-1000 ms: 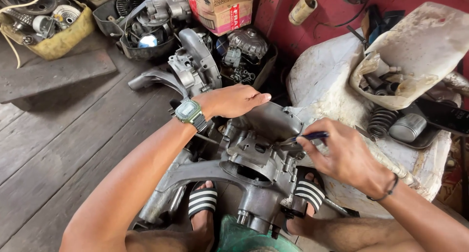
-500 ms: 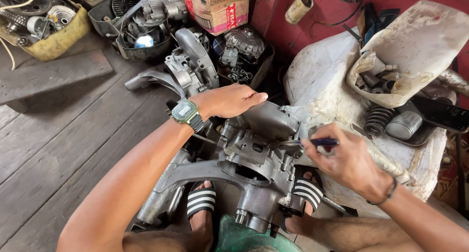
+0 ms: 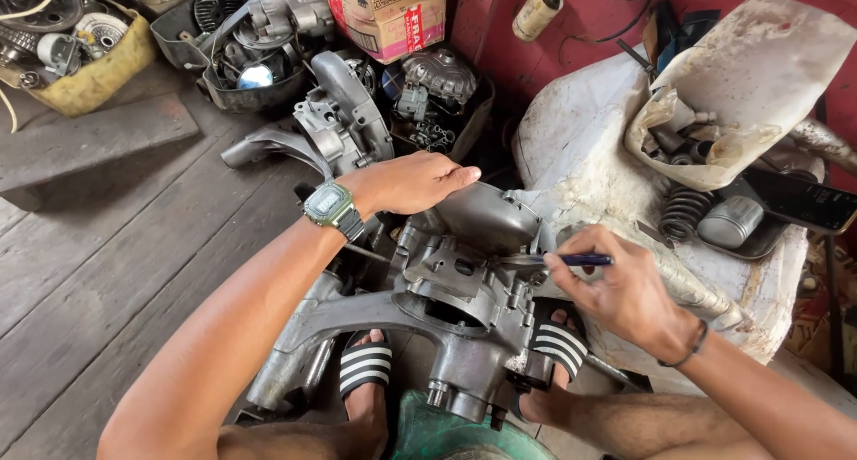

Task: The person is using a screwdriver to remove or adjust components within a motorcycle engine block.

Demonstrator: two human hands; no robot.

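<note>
The grey plank floor (image 3: 107, 273) carries a metal engine casing (image 3: 464, 308), a yellow tub (image 3: 98, 72) and a cardboard box (image 3: 393, 18).

Bare forearms, no sleeves. The left wrist wears a green digital watch (image 3: 331, 205) with a square face; the right wrist a thin dark bracelet (image 3: 696, 342). Both feet wear black slides (image 3: 366, 367) with white stripes.

The light was soft, even daylight, and shadows under the arms were weak. The white cover (image 3: 580, 157) looked bright but not glaring. The view was sharp, with slight bending at the edges.
</note>
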